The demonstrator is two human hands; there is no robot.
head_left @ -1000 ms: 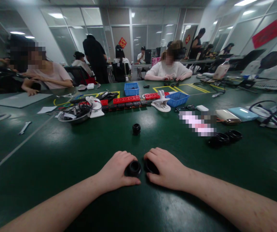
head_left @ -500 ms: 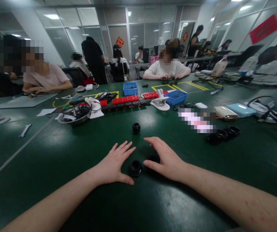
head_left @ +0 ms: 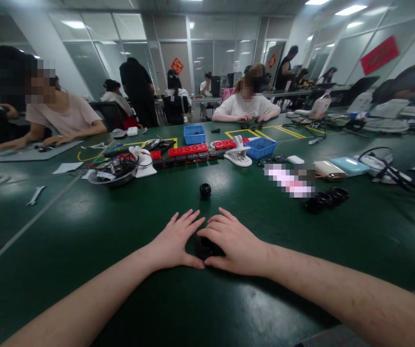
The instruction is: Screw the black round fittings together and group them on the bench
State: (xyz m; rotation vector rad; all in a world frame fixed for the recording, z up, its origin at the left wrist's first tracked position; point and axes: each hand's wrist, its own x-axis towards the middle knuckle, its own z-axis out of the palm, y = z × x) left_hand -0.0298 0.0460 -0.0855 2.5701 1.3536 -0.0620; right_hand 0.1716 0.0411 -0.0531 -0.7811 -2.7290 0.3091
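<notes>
A black hollow round fitting (head_left: 203, 248) sits on the green table (head_left: 138, 202) between my hands, partly covered by my right hand. My right hand (head_left: 238, 243) curls over it from the right, index finger above and thumb below. Close on its left side is my left hand (head_left: 173, 241), fingers spread and palm down, with the thumb tip near the right thumb. Whether the left hand touches the fitting I cannot tell. A second, smaller-looking black fitting (head_left: 205, 192) stands farther out, beyond my fingertips.
Several black fittings (head_left: 323, 200) lie to the right. Across the table stand blue bins (head_left: 194, 134), red power strips (head_left: 187, 150), a white clip-on device (head_left: 238, 154) and a metal bowl (head_left: 111, 177). A wrench (head_left: 35, 195) lies at left. Other people sit around the table.
My right hand has moved left and closed over the near black fitting. The left hand stays spread, almost in place. The view has shifted slightly.
</notes>
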